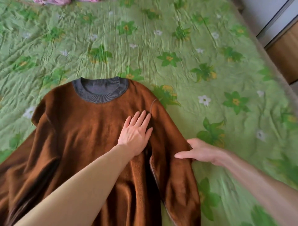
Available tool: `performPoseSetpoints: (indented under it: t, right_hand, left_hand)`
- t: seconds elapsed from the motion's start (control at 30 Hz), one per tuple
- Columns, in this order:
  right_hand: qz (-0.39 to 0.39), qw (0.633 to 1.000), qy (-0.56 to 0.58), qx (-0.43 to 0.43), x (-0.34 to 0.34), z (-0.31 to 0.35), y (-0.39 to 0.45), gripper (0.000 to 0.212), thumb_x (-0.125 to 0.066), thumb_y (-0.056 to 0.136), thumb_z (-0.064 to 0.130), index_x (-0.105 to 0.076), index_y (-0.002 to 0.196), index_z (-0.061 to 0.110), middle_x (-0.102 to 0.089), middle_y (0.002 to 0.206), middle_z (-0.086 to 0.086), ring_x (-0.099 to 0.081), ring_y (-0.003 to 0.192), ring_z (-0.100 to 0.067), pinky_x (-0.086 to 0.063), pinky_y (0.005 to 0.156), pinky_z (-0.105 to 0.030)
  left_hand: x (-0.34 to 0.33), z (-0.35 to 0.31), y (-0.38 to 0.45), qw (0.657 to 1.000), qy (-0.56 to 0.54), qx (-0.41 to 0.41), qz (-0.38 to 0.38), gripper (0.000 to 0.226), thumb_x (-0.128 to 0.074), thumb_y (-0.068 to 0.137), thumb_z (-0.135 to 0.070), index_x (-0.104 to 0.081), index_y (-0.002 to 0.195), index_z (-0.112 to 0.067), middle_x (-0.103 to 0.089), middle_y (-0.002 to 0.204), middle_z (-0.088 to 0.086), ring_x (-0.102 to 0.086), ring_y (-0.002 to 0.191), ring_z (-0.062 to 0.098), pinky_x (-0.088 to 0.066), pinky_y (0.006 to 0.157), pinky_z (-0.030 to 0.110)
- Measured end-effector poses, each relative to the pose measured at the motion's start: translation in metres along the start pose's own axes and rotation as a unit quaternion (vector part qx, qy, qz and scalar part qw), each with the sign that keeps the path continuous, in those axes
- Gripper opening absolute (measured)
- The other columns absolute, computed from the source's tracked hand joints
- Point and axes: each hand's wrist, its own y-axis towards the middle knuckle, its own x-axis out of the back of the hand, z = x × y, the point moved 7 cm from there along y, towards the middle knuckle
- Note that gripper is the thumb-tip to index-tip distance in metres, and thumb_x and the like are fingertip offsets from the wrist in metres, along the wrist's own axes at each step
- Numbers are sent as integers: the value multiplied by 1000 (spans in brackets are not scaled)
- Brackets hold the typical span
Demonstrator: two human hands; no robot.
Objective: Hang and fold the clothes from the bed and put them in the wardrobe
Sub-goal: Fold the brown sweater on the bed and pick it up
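Brown and fuzzy, the sweater (90, 145) lies flat on the bed, near the bottom edge of the picture. Its grey collar (100, 90) points away from the person, toward the far side of the bed. Its long way runs from the collar down toward the person. One sleeve (175, 169) lies along the right side of the sweater, and the other side spreads out to the left.

Pink cloth (53, 2) sits bunched up at the far top edge, well apart from the sweater. Nothing lies on top of the sweater but the two hands and an arm in a tan sleeve (77, 190), which crosses the lower part of it.

Under the sweater is a green bedcover (177, 40) with big green flowers and small white ones. It is full of little wrinkles. At the top right, past the edge of the bed, stands a wardrobe (283, 53) with pale and wooden parts.

The left hand (137, 133) lies flat on the chest of the sweater, just beside the right sleeve seam. Its fingers are straight and a little spread, and they press on the fuzzy cloth. The right hand (201, 153) is at the outer edge of the right sleeve. Its thumb rests on top of the sleeve, and its fingers are tucked under the edge, so it pinches the sleeve.
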Motion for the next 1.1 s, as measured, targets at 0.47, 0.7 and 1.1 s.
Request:
performPoseSetpoints:
  t: [0.47,0.7,1.1]
  right_hand:
    - [-110,993,-32,-21,104,-35,-25,102,-75,59,89,-65,135,22,-70,130,2,-68,116,-16,-52,108,-40]
    - [-14,996,92,10,85,-67,-30,30,-78,92,25,-71,115,8,-78,112,-11,-74,105,-24,-58,98,-39]
    - [85,988,-116,57,142,-57,-51,32,-81,86,45,-70,111,28,-76,110,8,-74,99,-9,-57,86,-20]
  left_hand:
    - [-2,-69,-3,997,17,-57,52,77,-9,100,-63,-14,168,-27,-12,176,0,-9,162,23,-7,131,43]
    - [-11,-120,12,999,1,-38,5,70,-30,109,-48,-16,168,-13,-17,175,5,-13,162,23,-14,131,43]
    - [20,-224,75,978,97,-183,25,32,-60,94,-16,-68,124,-9,-62,118,12,-58,119,35,-27,124,49]
